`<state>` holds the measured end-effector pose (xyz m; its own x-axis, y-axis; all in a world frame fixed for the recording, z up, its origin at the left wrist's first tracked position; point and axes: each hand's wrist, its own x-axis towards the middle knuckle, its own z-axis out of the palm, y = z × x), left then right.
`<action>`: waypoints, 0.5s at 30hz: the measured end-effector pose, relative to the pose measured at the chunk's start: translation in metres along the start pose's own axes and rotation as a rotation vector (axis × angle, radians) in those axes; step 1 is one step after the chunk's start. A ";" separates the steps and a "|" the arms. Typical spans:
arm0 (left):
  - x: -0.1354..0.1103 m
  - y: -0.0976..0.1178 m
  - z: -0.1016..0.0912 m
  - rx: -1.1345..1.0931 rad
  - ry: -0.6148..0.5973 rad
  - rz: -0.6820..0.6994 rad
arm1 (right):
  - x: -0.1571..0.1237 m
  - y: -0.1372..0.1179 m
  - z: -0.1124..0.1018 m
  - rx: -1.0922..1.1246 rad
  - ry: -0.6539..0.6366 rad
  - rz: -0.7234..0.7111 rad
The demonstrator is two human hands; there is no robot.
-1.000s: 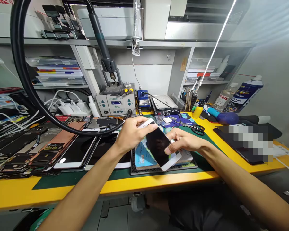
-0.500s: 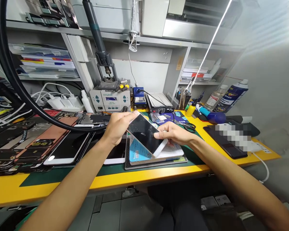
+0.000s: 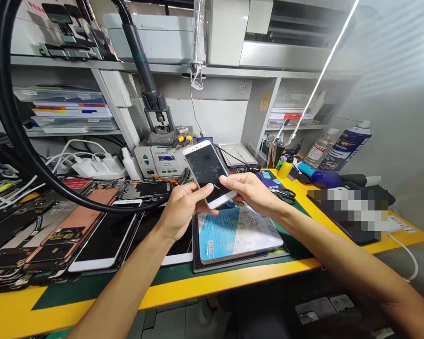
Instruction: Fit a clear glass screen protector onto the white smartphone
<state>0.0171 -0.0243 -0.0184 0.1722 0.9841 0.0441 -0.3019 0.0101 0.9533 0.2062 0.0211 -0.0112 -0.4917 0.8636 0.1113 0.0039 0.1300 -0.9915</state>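
A white-framed smartphone [image 3: 207, 165] with a dark, speckled screen is held tilted above the bench, screen facing me. My left hand [image 3: 183, 202] grips its lower left edge, thumb on the front and fingers behind. On the lower right, my right hand [image 3: 245, 188] pinches the phone with its thumb over the screen. Below both hands lies a blue and white book [image 3: 229, 235] on a black perforated mat [image 3: 199, 266]. The phone's back and the fingertips behind it are hidden.
Phones and opened phone parts [image 3: 67, 221] crowd the left side, with a white-framed tablet [image 3: 99, 247] among them. A hot-air station [image 3: 166, 162] stands behind; its black hose [image 3: 56, 176] loops across the left. Scissors [image 3: 285, 195], a spray can [image 3: 346, 146] and a dark device [image 3: 339, 216] are at right.
The phone has been raised and turned more upright. My left hand has slid from its upper corner to its lower left edge. My right hand keeps hold. The camera view has shifted slightly.
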 end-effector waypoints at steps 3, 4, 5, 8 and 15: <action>0.001 0.002 -0.004 0.021 0.016 0.002 | -0.006 0.003 -0.004 0.072 -0.028 0.052; 0.001 0.002 -0.004 0.030 0.030 0.013 | -0.008 0.004 -0.004 0.084 -0.020 0.057; 0.001 0.002 -0.004 0.037 0.048 0.026 | -0.011 0.005 -0.003 0.072 0.000 0.051; 0.001 -0.001 0.000 0.032 0.101 0.038 | -0.020 0.012 0.008 -0.066 0.128 -0.004; 0.001 -0.013 0.015 0.070 0.164 0.019 | -0.026 0.028 0.012 -0.033 0.190 -0.099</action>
<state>0.0350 -0.0262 -0.0265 0.0099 0.9998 0.0184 -0.2370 -0.0155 0.9714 0.2084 -0.0035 -0.0422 -0.3182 0.9216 0.2221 -0.0059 0.2323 -0.9726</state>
